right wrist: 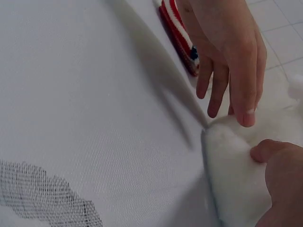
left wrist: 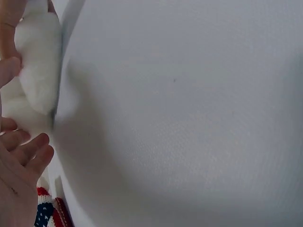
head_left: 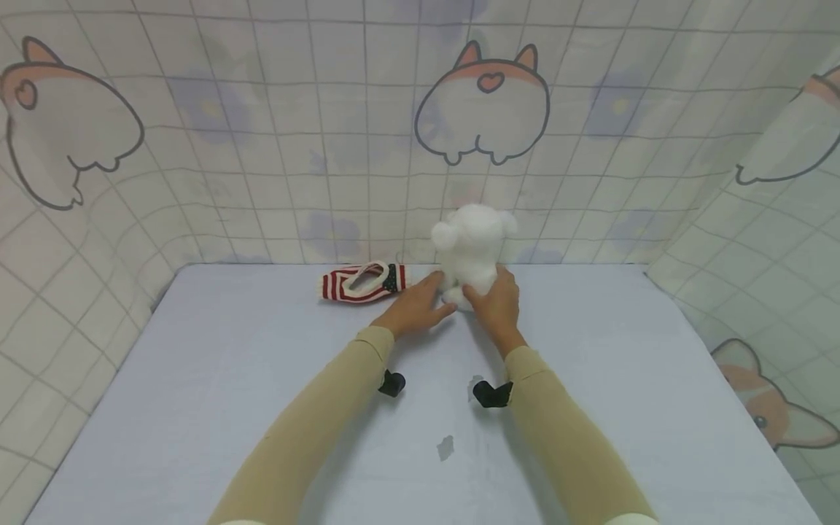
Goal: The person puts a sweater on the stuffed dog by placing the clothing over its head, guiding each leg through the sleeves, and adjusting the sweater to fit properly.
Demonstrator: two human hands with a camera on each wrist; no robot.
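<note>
Head view: the white plush toy [head_left: 474,251] sits upright on the desk [head_left: 230,357], a striped knitted piece [head_left: 364,296] lying to its left and a patterned backdrop [head_left: 367,153] behind it; the left hand [head_left: 415,302] is at its lower left side, the right hand [head_left: 496,302] gripping its lower right. Left wrist view: the left hand's fingers are extended, not curled round the toy, so the hold appears to rest mainly on the right. Right wrist view: the right hand's thumb presses the toy's near side; sound handling likely calls for light, even pressure low on both flanks, lest it tip.
</note>
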